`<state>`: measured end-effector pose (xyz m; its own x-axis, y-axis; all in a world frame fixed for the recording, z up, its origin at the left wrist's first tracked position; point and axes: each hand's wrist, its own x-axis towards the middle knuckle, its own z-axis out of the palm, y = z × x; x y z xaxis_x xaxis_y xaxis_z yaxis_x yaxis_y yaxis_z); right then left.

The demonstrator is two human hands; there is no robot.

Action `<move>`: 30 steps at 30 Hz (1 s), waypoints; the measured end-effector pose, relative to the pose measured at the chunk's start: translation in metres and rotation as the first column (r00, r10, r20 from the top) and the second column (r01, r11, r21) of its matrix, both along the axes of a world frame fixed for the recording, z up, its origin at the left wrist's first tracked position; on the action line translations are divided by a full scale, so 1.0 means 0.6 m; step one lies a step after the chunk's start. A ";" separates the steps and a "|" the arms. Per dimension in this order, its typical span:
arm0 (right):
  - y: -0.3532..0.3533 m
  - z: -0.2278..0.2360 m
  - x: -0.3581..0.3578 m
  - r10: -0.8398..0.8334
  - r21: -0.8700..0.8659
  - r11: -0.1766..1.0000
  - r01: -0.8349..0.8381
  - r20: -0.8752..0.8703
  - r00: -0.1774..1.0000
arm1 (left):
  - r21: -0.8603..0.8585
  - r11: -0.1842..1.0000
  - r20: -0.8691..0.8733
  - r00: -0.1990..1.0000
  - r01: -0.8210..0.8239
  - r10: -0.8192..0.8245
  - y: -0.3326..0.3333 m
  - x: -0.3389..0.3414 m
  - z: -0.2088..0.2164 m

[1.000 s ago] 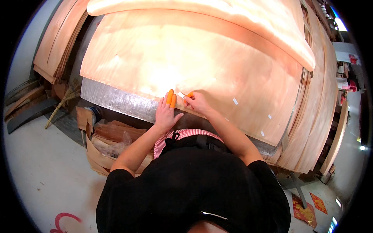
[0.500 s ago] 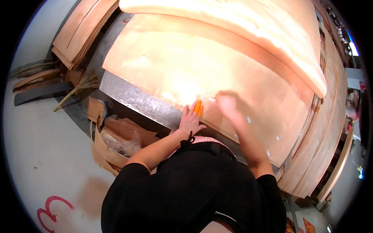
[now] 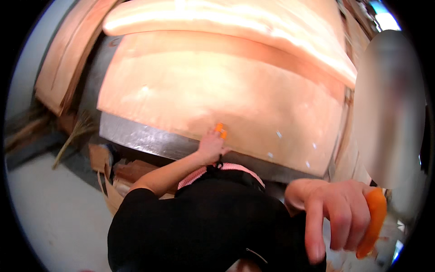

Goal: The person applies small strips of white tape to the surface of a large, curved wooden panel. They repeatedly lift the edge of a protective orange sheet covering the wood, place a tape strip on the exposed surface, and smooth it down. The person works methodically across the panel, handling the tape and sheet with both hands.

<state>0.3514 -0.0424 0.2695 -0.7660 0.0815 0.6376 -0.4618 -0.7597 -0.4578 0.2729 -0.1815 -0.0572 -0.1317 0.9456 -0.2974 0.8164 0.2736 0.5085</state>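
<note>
A broad pale wood veneer sheet (image 3: 181, 86) lies on a metal-topped table (image 3: 145, 138), whose shiny bare strip shows along the near left side. My left hand (image 3: 212, 144) rests on the sheet's near edge, fingers stretched out, with orange covers on two of them. Well off the sheet, my right hand (image 3: 337, 211) is raised close to the camera at the lower right. Its fingers hang loosely bent and apart, one in an orange cover, and nothing shows in them; its thumb is not clearly seen. Several small white tape pieces (image 3: 279, 134) dot the sheet's right part.
Across the far side lies a thick, rounded veneer fold (image 3: 217, 20). More veneer stacks (image 3: 68, 54) stand at the far left. A straw broom (image 3: 74, 136) and wood scraps (image 3: 133, 170) lie on the left. The right side is blurred.
My right hand has left the sheet and come up toward the camera at the lower right. My left hand stays on the near edge. The view has shifted.
</note>
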 end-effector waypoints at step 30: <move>-0.004 -0.281 0.064 -0.500 0.016 0.737 0.676 0.685 0.529 | 0.270 0.940 -0.152 0.954 -0.210 0.257 -0.160 -0.219 -0.025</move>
